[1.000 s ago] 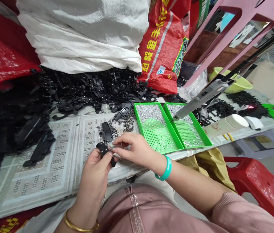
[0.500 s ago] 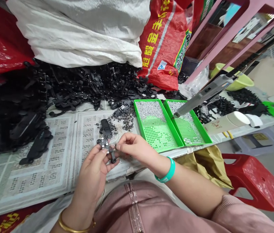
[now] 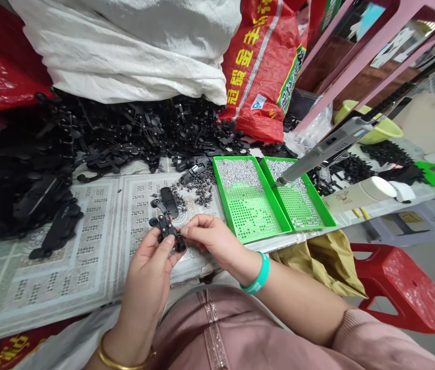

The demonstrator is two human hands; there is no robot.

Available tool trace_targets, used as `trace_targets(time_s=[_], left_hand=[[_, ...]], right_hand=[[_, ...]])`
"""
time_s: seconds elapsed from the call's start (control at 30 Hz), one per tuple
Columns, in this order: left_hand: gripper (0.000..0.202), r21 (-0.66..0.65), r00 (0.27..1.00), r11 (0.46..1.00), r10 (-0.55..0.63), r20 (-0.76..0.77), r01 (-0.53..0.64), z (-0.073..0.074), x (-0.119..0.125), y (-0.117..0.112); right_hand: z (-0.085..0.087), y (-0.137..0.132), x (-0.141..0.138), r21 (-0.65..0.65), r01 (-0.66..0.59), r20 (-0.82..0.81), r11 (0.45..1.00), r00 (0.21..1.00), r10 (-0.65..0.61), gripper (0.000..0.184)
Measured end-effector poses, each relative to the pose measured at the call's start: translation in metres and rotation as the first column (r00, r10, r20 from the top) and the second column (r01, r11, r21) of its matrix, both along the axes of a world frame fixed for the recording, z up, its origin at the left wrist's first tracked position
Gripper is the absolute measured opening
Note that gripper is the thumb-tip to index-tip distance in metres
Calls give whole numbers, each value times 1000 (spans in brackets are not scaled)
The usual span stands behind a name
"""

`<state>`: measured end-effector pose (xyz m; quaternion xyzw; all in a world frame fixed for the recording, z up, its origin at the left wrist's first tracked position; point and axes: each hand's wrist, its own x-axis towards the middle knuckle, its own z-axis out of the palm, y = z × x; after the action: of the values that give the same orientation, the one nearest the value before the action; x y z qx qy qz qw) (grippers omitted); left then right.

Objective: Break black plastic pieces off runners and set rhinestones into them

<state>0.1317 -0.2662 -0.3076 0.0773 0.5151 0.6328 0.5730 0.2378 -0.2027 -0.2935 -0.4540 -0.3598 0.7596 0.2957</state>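
My left hand (image 3: pixel 151 270) grips a small black plastic part (image 3: pixel 166 229) with round lugs, just above the table's near edge. My right hand (image 3: pixel 212 239) pinches at the right end of that same part with thumb and forefinger; whatever lies between the fingertips is too small to make out. Another black part (image 3: pixel 168 199) lies on the patterned table mat (image 3: pixel 86 246) just beyond my hands, beside a scatter of tiny dark screws (image 3: pixel 198 192).
A big heap of black plastic parts (image 3: pixel 86 139) covers the left and back of the table. Two green perforated trays (image 3: pixel 246 198) (image 3: pixel 298 198) of small silver screws sit right of my hands. An electric screwdriver (image 3: pixel 325 151) hangs over the right tray. A red stool (image 3: pixel 402 288) stands at the right.
The black part in my left hand has turned and shifted slightly left. My right fingers have closed in onto its right end.
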Motion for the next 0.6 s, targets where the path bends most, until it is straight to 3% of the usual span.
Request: trace_targets(time_s=[0.17, 0.4, 0.6], left_hand=[[25, 5, 999, 1000, 2, 40, -2, 2, 1, 0], [42, -6, 999, 1000, -20, 38, 20, 7, 1, 2], [38, -29, 997, 1000, -8, 73, 10, 8, 3, 3]], right_hand=[[-9, -4, 2, 117, 26, 28, 993, 999, -29, 17], [-14, -8, 4, 334, -19, 157, 942, 987, -36, 11], [-6, -6, 8, 532, -146, 326, 834, 944, -43, 5]])
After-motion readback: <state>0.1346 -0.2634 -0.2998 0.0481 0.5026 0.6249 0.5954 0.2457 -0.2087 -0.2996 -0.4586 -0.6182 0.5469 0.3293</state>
